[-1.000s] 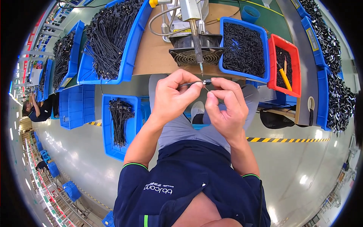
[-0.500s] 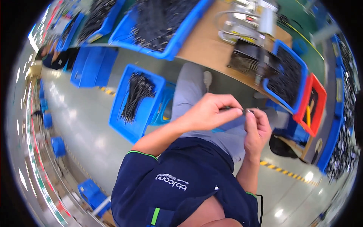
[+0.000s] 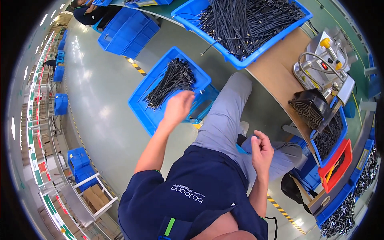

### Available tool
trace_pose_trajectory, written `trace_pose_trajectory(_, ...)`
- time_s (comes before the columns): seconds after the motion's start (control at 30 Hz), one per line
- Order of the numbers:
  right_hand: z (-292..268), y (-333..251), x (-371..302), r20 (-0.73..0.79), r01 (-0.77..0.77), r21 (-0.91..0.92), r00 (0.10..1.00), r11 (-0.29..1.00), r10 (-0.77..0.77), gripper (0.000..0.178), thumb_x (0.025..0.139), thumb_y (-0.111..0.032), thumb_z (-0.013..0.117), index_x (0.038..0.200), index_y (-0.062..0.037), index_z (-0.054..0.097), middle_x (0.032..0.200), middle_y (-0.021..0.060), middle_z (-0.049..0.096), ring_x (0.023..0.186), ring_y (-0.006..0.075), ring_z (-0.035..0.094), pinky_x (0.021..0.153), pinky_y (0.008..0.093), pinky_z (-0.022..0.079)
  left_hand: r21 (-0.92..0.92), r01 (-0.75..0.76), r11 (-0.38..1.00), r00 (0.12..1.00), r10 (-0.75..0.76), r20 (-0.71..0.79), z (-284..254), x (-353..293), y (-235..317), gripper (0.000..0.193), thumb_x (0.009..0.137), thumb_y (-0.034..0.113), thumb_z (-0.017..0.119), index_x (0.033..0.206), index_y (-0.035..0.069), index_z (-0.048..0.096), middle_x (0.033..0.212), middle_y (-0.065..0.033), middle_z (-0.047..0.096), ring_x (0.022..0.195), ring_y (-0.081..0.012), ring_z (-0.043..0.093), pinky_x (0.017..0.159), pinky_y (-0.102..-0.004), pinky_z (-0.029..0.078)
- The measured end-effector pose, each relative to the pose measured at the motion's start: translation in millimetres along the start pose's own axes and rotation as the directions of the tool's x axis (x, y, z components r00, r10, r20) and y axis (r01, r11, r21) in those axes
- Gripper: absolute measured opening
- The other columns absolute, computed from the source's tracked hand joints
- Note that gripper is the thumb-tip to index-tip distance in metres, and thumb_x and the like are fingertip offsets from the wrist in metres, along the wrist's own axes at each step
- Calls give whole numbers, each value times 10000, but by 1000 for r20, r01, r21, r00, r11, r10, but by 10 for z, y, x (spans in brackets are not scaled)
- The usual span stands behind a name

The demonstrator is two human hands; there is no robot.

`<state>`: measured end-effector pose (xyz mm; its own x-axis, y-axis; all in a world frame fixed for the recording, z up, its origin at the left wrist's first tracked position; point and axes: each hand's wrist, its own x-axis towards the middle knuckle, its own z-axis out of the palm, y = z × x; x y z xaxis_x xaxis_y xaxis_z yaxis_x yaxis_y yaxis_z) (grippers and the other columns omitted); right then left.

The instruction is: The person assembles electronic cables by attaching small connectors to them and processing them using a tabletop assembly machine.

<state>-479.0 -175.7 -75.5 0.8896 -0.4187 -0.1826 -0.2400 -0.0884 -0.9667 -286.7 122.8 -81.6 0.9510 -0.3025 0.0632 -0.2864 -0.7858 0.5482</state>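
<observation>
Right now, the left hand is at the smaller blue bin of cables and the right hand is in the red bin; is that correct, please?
Not quite: the head view shows the right hand in front of the trousers, outside the red bin. The left hand is at the smaller blue bin.

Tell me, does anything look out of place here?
Yes, slightly: one cable pokes out over the rim of the big bin, its end hanging outside, while most others lie heaped inside. Nothing else clearly stands out.

Left grip [image 3: 179,107] blurred, hold unclear
</observation>
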Motion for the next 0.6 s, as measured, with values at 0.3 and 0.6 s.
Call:
trace_pose_trajectory(0.3, -42, 54, 32, -51, -27, -46, 998, 999, 25, 219, 1014, -107, 704, 1202, 4, 714, 740, -76, 515, 666, 18, 435, 608, 203, 383, -78, 67, 995, 929, -90, -360, -687, 423, -169, 227, 1027, 155, 676, 1187, 11, 746, 976, -121, 780, 850, -137, 716, 791, -291, 565)
trace_pose_trajectory(0.6, -30, -31, -30, -43, -1, -55, 999, 998, -2, 199, 1016, -111, 693, 1176, 6, 713, 715, -50, 569, 656, 25, 499, 618, 212, 448, 17, -488, 873, 807, 459, -373, -1190, 1741, 1177, 187, 994, 177, 700, 1102, 39, 766, 873, -112, 748, 786, -187, 730, 740, -327, 568)
